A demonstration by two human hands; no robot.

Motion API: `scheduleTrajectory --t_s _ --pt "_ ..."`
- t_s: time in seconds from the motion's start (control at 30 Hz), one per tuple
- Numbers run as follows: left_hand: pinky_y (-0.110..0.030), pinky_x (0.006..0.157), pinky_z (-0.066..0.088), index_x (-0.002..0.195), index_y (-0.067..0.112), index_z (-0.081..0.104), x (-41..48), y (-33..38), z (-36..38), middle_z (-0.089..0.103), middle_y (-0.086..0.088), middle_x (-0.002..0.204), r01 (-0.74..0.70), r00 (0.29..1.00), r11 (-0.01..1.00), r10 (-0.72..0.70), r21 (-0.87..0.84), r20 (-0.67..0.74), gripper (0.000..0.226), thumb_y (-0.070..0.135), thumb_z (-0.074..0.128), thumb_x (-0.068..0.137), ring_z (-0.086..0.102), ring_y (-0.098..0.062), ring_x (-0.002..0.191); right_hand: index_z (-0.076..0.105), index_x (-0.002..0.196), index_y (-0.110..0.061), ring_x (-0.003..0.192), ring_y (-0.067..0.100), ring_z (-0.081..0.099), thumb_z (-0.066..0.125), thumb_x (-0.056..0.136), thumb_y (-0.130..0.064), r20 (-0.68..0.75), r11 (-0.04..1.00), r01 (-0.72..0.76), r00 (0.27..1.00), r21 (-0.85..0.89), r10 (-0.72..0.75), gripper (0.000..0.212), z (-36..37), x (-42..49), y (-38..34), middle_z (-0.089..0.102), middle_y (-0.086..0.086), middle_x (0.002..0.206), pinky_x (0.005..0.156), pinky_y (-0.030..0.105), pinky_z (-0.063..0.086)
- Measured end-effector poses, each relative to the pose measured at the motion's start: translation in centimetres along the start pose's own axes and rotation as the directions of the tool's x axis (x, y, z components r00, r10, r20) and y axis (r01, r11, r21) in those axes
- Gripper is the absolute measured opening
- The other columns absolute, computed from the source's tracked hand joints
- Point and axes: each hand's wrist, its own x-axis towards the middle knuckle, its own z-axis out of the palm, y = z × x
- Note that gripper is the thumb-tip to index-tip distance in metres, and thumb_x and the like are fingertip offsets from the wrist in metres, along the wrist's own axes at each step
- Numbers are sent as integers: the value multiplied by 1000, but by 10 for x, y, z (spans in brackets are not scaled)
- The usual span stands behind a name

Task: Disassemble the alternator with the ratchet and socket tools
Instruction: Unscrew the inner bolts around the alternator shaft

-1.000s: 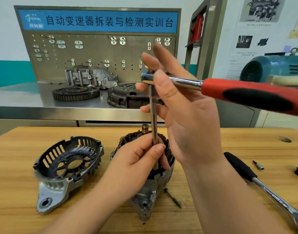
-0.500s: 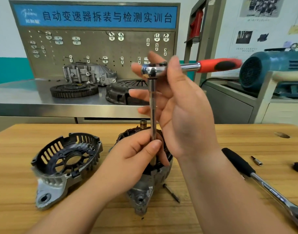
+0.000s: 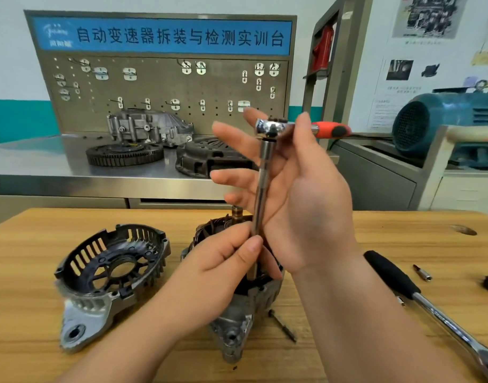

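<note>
Grey cast-aluminium alternator body (image 3: 237,322) stands mid-way along the pale wooden tabletop (image 3: 30,272). Its black slotted end cover (image 3: 110,272) lies just left of it. A long steel extension bar (image 3: 261,189) runs near-vertical down into the alternator's top. Person's left hand (image 3: 223,269) has its fingers (image 3: 231,240) clenched on the bar low down. Their right hand (image 3: 301,194) pinches the head of the red-handled chrome ratchet (image 3: 270,127) atop the bar between thumb and forefinger, with the other fingers splayed. A black-grip chrome ratchet (image 3: 431,308) lies at right.
</note>
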Motion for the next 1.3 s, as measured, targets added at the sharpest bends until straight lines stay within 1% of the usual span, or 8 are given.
scheduleTrajectory --t_s 0.2,0.37,0.53,0.63,0.83,1.07,1.2,1.3 --pt "-17 67 49 91 27 63 1 1 4 68 14 74 0 998 999 2 36 -64 28 48 46 85 60 -3 69 64 116 -29 82 12 68 50 92 -34 -36 957 207 975 -203 -219 28 3 -2 6 71 2 113 58 22 52" --pt "-17 64 47 81 30 63 1 3 6 66 15 66 23 994 998 -17 56 -109 17 36 48 87 59 -5 64 52 132 -27 102 5 65 54 94 -23 89 850 340 939 -402 -333 38 2 -4 2 61 0 131 71 19 53" --pt "-35 77 53 99 30 65 -2 4 4 73 7 90 18 998 1000 -19 -18 -60 32 51 48 84 65 -25 83 58 121 -24 83 20 71 44 95 -38 -15 991 97 995 -96 -99 33 5 -2 1 71 0 116 65 27 54" --pt "-32 84 51 103 29 64 -3 3 3 72 7 98 14 1000 999 -15 -43 -26 37 52 41 85 65 -19 94 59 114 -12 70 18 69 27 100 -46 -13 999 -33 999 -20 33 48 2 -2 -2 75 3 99 58 25 52" --pt "-25 76 54 98 28 69 1 3 3 72 4 85 2 997 1000 -4 -24 -77 19 35 55 86 67 -13 80 70 99 -24 80 14 68 55 88 -42 -44 988 106 993 -108 -111 26 7 -3 5 74 4 105 56 21 53" --pt "-16 65 49 89 20 69 1 4 6 69 9 69 3 993 1000 0 23 -114 21 31 52 86 62 -2 65 68 106 -28 89 15 66 57 87 -24 -36 969 207 976 -136 -214 23 6 -3 3 70 -7 115 61 23 53" --pt "-40 74 54 97 31 65 -1 4 6 73 7 85 25 995 1000 -24 12 -96 33 55 49 81 65 -25 79 65 112 -23 78 16 69 51 92 -31 -59 986 151 986 -74 -156 25 2 -2 0 71 -3 115 59 23 53" --pt "-39 81 51 102 34 63 -1 3 4 72 9 94 16 997 1000 -16 -7 -78 35 56 43 83 64 -22 88 64 109 -17 69 17 69 50 87 -39 -50 998 64 997 12 -64 35 1 -1 -2 72 2 111 58 24 51"
